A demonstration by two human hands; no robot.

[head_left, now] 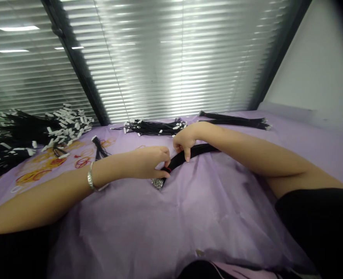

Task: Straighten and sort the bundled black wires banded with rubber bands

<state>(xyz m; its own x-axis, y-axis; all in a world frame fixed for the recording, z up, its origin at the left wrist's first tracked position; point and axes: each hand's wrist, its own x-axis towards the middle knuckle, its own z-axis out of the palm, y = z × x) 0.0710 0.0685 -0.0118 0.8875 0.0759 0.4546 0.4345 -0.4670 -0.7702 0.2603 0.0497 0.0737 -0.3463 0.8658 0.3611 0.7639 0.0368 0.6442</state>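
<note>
A thick bundle of black wires (200,150) with silvery metal ends lies on the purple cloth in front of me. My left hand (154,162) pinches the bundle close to its metal end, where a red band shows between thumb and fingers. A little farther along, my right hand (185,141) grips the same bundle, its thumb pressed down on the near side. The bundle's far end passes behind my right forearm.
Behind my hands lie black wires with white connectors (150,127) and another metal-ended bundle (235,119). A large heap of connector wires (43,128) sits at left, near a small bunch (99,149) and scattered rubber bands (84,162). Window blinds (171,58) rise behind the purple cloth (136,224).
</note>
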